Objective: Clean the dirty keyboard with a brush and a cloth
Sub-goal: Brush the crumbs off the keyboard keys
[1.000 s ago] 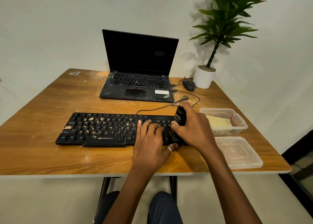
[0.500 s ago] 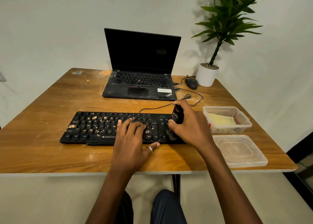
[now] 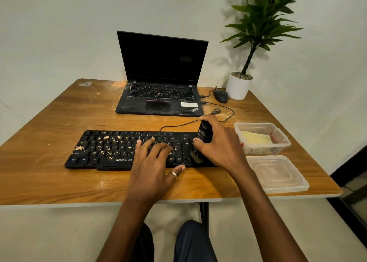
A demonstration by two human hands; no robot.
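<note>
The right hand [image 3: 220,144], wrapped around the black brush [image 3: 201,142] bristles-down at the keyboard's [image 3: 111,148] right end, has the crumbs leftward along its long axis, past the spread left hand [image 3: 153,162] pressing mid-keys.

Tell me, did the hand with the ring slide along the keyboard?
Yes. The left hand slid leftward along the keyboard, away from the brush in the right hand. It now covers the middle keys rather than those beside the brush.

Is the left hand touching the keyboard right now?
Touching. The head view shows the left hand lying flat with fingers spread on the keyboard keys.
</note>
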